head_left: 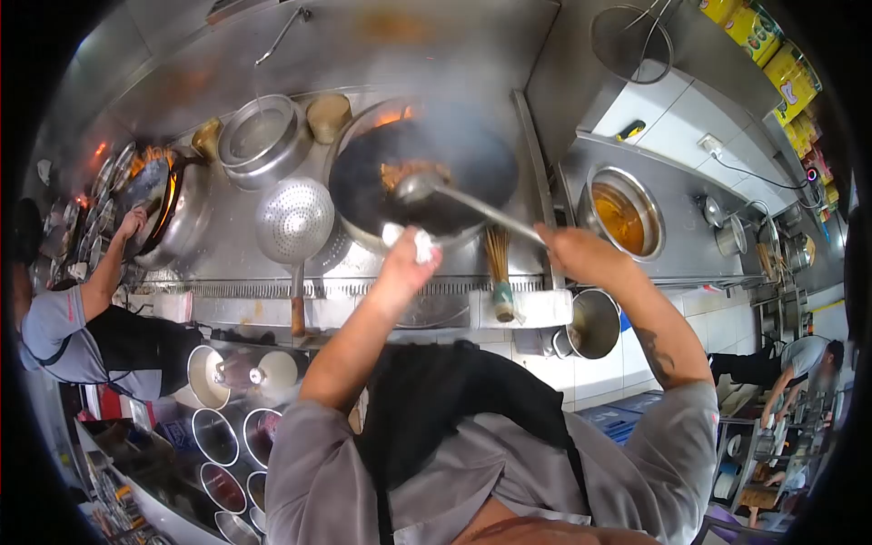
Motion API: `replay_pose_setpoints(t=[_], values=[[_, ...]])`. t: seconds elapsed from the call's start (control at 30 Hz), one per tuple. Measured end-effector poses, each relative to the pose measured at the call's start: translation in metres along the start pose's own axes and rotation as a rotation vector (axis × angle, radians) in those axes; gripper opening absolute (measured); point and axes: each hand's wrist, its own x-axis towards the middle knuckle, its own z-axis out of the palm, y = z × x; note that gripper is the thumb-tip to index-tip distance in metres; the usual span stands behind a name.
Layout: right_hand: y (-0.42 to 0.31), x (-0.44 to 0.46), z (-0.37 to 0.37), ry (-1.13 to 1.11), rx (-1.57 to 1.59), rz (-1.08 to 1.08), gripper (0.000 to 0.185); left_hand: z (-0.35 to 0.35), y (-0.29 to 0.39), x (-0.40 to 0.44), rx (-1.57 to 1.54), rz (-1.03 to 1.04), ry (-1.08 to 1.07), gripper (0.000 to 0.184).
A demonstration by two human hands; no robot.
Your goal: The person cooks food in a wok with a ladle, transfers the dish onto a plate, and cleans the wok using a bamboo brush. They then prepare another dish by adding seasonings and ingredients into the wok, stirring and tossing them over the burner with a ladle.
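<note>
A large black wok (363, 182) sits on the stove, steam rising from it and flame showing behind its far rim. Pieces of reddish-brown food (392, 173) lie in its middle. My left hand (406, 270) is closed on a folded white cloth (424, 245) at the wok's near rim. In my right hand (581, 254) is the long handle of a metal ladle (420, 186), whose bowl rests among the food. A bamboo brush (498, 263) stands between my hands, near the stove's front edge.
Left of the wok lie a perforated skimmer (295, 218) and a metal basin (263, 136). A pot of orange-brown liquid (627, 218) stands at right. Another person (91, 336) works at a flaming wok on the left. Several containers (215, 436) stand lower left.
</note>
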Motion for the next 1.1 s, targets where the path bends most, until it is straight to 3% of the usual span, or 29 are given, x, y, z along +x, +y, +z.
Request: replay_pose_setpoints(t=[0.1, 0.13, 0.2, 0.23, 0.27, 0.33, 0.4, 0.47, 0.53, 0.6, 0.63, 0.67, 0.7, 0.73, 0.77, 0.83, 0.9, 0.93, 0.97, 1.03, 1.07, 1.1], values=[[-0.005, -0.004, -0.002, -0.118, 0.159, 0.067, 0.048, -0.001, -0.008, 0.005, 0.035, 0.049, 0.114, 0.012], [-0.011, -0.009, 0.003, -0.153, 0.172, 0.082, 0.048, -0.015, -0.007, 0.0, 0.519, 0.381, -0.105, 0.012], [-0.014, -0.009, -0.005, -0.17, 0.163, 0.117, 0.049, -0.012, 0.002, 0.006, 0.544, 0.375, -0.187, 0.012], [-0.014, -0.007, -0.007, -0.182, 0.167, 0.138, 0.05, 0.017, -0.002, -0.023, 0.088, 0.014, -0.012, 0.012], [-0.008, -0.008, -0.007, -0.171, 0.184, 0.083, 0.05, 0.026, -0.008, -0.036, 0.034, 0.016, 0.003, 0.013], [0.0, 0.008, -0.002, -0.187, 0.218, 0.101, 0.05, -0.007, -0.003, -0.008, 0.405, 0.204, -0.166, 0.012], [0.006, 0.033, 0.006, -0.156, 0.2, 0.1, 0.048, 0.013, 0.009, -0.008, 0.055, 0.017, -0.074, 0.013], [0.018, 0.055, 0.038, -0.02, 0.067, 0.081, 0.047, -0.04, -0.022, 0.003, 0.903, 0.62, -0.105, 0.014], [0.022, 0.059, 0.044, 0.124, -0.038, 0.034, 0.046, -0.082, -0.056, -0.024, 1.11, 0.733, -0.137, 0.014], [0.005, 0.044, 0.012, 0.1, -0.027, 0.065, 0.046, -0.071, -0.058, -0.044, 1.078, 0.7, -0.159, 0.013], [-0.003, 0.036, 0.001, 0.072, -0.016, 0.078, 0.045, -0.058, -0.058, -0.056, 1.245, 0.851, -0.153, 0.012], [-0.005, 0.034, -0.003, 0.04, 0.014, 0.086, 0.045, -0.062, -0.049, -0.034, 0.75, 0.431, -0.217, 0.012], [-0.008, 0.031, -0.004, 0.0, 0.048, 0.094, 0.045, -0.066, -0.039, -0.012, 0.2, 0.094, -0.099, 0.011], [-0.009, 0.029, -0.005, -0.028, 0.073, 0.102, 0.045, -0.038, -0.019, -0.025, 0.941, 0.458, -0.287, 0.014], [-0.011, 0.023, 0.001, -0.055, 0.06, 0.083, 0.046, -0.009, 0.002, -0.039, 1.577, 0.995, -0.213, 0.017], [-0.01, 0.016, -0.001, -0.076, 0.001, 0.046, 0.046, -0.005, 0.008, -0.001, -0.015, -0.024, -0.096, 0.02], [-0.011, 0.009, -0.012, -0.127, 0.106, 0.066, 0.048, -0.007, -0.007, -0.006, 0.029, -0.009, -0.033, 0.028], [-0.013, 0.009, -0.012, -0.15, 0.136, 0.081, 0.048, -0.005, -0.001, -0.023, 0.877, 0.355, -0.268, 0.028], [-0.017, 0.005, -0.007, -0.184, 0.173, 0.097, 0.048, -0.003, 0.004, -0.04, 1.616, 0.926, -0.184, 0.027], [-0.018, 0.004, -0.006, -0.199, 0.173, 0.135, 0.048, -0.007, 0.007, -0.018, 0.988, 0.515, -0.185, 0.023], [-0.02, -0.002, -0.01, -0.185, 0.141, 0.132, 0.048, 0.003, 0.009, -0.016, 0.572, 0.315, -0.107, 0.021], [-0.021, -0.006, -0.011, -0.186, 0.121, 0.131, 0.048, 0.002, -0.001, -0.02, 0.025, -0.026, 0.005, 0.019]])
